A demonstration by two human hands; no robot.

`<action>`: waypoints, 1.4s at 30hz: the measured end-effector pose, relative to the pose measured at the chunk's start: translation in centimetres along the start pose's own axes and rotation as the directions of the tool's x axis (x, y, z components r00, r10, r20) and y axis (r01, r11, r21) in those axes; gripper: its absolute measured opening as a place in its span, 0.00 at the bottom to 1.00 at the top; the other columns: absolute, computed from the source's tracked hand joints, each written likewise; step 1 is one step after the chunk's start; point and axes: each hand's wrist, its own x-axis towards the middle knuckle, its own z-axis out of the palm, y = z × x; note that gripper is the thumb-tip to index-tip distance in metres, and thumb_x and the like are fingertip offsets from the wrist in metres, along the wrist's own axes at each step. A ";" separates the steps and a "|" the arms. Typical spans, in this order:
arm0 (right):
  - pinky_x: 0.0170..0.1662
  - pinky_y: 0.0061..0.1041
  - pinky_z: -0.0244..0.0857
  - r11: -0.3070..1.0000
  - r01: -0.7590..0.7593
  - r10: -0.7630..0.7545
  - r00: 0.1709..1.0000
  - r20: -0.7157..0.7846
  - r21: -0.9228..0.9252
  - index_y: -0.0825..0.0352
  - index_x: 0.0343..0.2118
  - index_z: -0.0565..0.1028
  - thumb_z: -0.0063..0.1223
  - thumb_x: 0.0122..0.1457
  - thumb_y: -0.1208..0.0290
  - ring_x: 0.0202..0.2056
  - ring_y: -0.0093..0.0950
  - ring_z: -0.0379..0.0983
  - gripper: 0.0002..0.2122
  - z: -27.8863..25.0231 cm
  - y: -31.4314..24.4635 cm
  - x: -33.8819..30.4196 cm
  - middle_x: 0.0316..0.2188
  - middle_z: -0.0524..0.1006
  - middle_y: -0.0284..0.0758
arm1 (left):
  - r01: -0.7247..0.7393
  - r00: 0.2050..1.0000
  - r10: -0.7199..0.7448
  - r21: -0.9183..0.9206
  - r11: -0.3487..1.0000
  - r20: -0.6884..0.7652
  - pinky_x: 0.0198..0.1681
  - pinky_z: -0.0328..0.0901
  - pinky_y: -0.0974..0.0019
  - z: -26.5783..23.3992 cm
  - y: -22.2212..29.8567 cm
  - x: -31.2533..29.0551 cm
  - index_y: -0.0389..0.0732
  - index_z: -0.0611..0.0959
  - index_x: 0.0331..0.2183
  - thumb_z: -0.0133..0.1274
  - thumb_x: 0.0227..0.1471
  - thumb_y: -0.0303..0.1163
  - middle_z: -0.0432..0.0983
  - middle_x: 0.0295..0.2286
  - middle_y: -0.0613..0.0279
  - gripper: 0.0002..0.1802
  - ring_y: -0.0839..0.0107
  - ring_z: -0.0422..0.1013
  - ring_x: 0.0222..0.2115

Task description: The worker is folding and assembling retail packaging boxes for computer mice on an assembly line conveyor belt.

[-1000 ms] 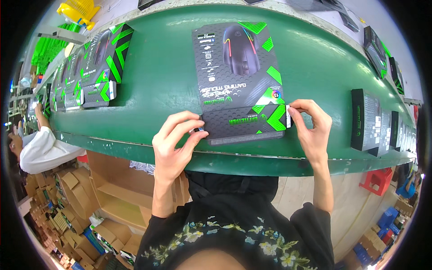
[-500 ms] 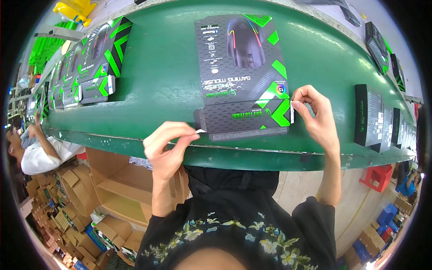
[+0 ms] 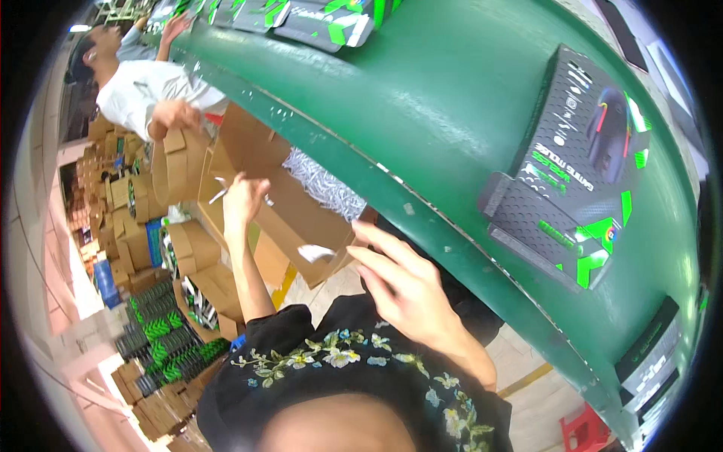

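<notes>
My left hand (image 3: 244, 202) is raised over an open cardboard carton (image 3: 256, 162). Its fingers look curled but are blurred, and small white scraps (image 3: 218, 191) show beside them; whether it grips one I cannot make out. My right hand (image 3: 407, 282) hovers between the carton and the bench edge, fingers stretched and apart, holding nothing. Left of its fingertips, a white paper scrap (image 3: 315, 252) shows against the carton, apart from the hand. A flat-lying black and green mouse box (image 3: 561, 192) rests on the green bench (image 3: 444, 128), a side flap sticking out, touched by neither hand.
White paper strips (image 3: 324, 184) fill part of the carton. More mouse boxes lie at the bench's far end (image 3: 324, 26) and lower right (image 3: 651, 354). A co-worker in white (image 3: 147, 94) is at the far left. Stacked cartons (image 3: 113, 233) and a red stool (image 3: 586, 431) stand on the floor.
My view has turned left. Both hands have come off the mouse box, where they pinched white pieces at its flap, and moved left to the carton. My right hand has opened.
</notes>
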 end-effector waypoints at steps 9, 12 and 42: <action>0.56 0.37 0.60 0.509 -0.405 -0.041 0.870 -0.492 -0.759 0.70 0.52 0.73 0.49 0.53 0.86 0.52 0.41 0.68 0.21 -14.3 -4.9 -5.3 0.49 0.73 0.44 | -0.750 0.646 0.421 -0.431 0.501 -0.636 0.43 0.68 0.60 -8.2 18.2 -4.3 0.44 0.81 0.46 0.57 0.49 0.26 0.78 0.39 0.56 0.19 0.60 0.74 0.40; 0.58 0.38 0.57 0.246 -0.544 -0.055 0.818 -0.572 -0.802 0.68 0.60 0.65 0.41 0.54 0.87 0.55 0.42 0.64 0.27 -17.0 -5.3 -6.4 0.51 0.70 0.45 | -0.957 0.231 0.682 -0.038 0.286 -0.694 0.37 0.68 0.65 -7.9 24.3 -4.5 0.49 0.81 0.49 0.59 0.43 0.22 0.77 0.34 0.64 0.28 0.67 0.72 0.32; 0.55 0.31 0.64 0.981 0.080 0.047 0.786 -0.616 0.176 0.75 0.60 0.59 0.43 0.67 0.66 0.53 0.32 0.70 0.24 -18.7 -5.1 -1.5 0.54 0.70 0.43 | -0.190 0.452 0.621 -0.750 -0.634 -0.640 0.48 0.62 0.74 -14.8 28.7 -5.2 0.29 0.69 0.56 0.48 0.62 0.43 0.75 0.43 0.62 0.30 0.78 0.69 0.43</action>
